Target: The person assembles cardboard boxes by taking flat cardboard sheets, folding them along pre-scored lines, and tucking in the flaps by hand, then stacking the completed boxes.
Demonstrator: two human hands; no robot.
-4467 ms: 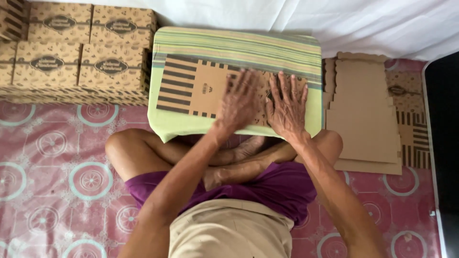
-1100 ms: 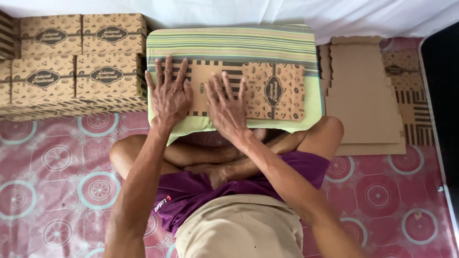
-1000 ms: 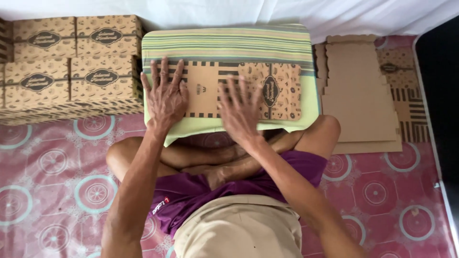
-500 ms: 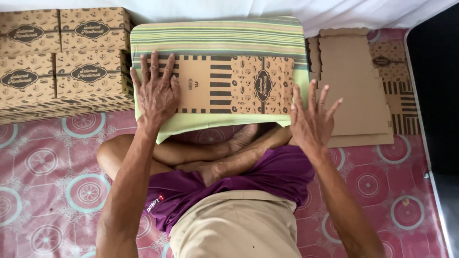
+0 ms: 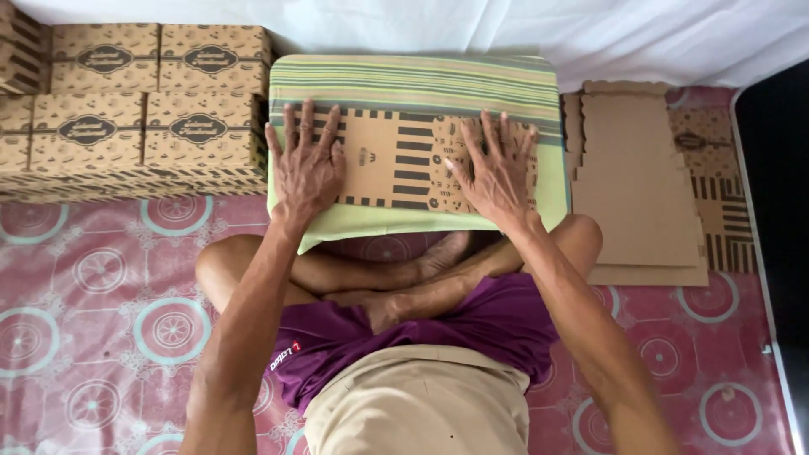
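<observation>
A flat, printed brown cardboard box blank [image 5: 396,160] lies on a green striped cushion [image 5: 413,84] in front of my crossed legs. My left hand [image 5: 305,164] presses flat on the blank's left end, fingers spread. My right hand [image 5: 495,168] lies flat on its right end, fingers spread too. Neither hand grips anything; both palms rest on the cardboard.
Several folded brown boxes [image 5: 143,109] are stacked at the left on the pink patterned mat [image 5: 93,286]. A pile of flat unfolded blanks [image 5: 640,185] lies at the right. White cloth [image 5: 590,34] runs along the back. A dark edge [image 5: 784,211] borders the far right.
My right hand, lifted off to the right half a second ago, has come back down flat on the blank's right end. My left hand has stayed pressed on the left end.
</observation>
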